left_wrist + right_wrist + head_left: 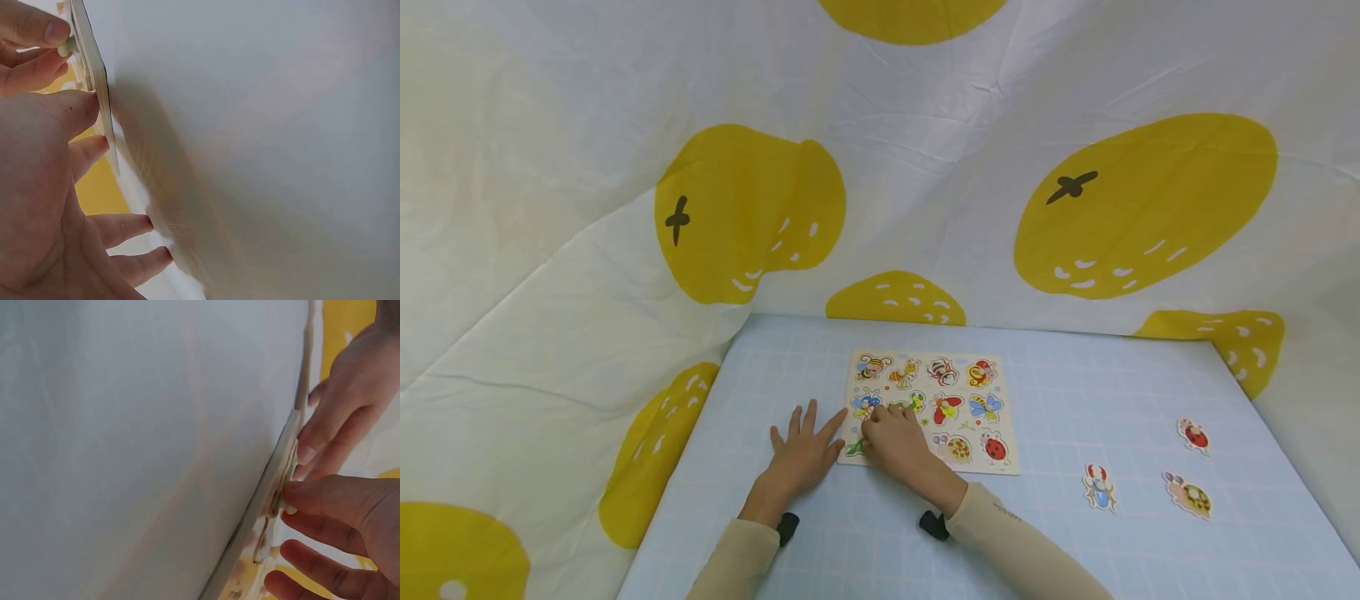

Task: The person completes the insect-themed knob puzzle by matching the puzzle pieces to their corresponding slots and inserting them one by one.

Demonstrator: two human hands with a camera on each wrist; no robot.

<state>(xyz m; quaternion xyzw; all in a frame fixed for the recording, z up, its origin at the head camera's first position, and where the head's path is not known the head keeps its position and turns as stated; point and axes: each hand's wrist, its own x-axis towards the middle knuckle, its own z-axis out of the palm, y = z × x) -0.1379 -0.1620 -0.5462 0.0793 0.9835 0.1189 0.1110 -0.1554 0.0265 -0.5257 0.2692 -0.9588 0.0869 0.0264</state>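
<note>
A flat insect puzzle board (928,471) lies on the table, bearing several colourful bug pictures. My right hand (897,439) is over its lower-left part. Its thumb and forefinger pinch a puzzle piece, of which a small pale green rounded bit (67,45) shows in the left wrist view; the fingers hide the rest. Just left of the board, my left hand (802,460) rests with spread fingers. Its thumb (84,107) touches the board's edge, and other fingertips press on the tabletop.
Loose pieces lie right of the board: a blue beetle with red pincers (1100,488), a snail-like piece (1189,495) and a ladybird (1193,435). A white cloth (925,225) with yellow fruit shapes hangs behind and beside the pale blue checked table (1052,550).
</note>
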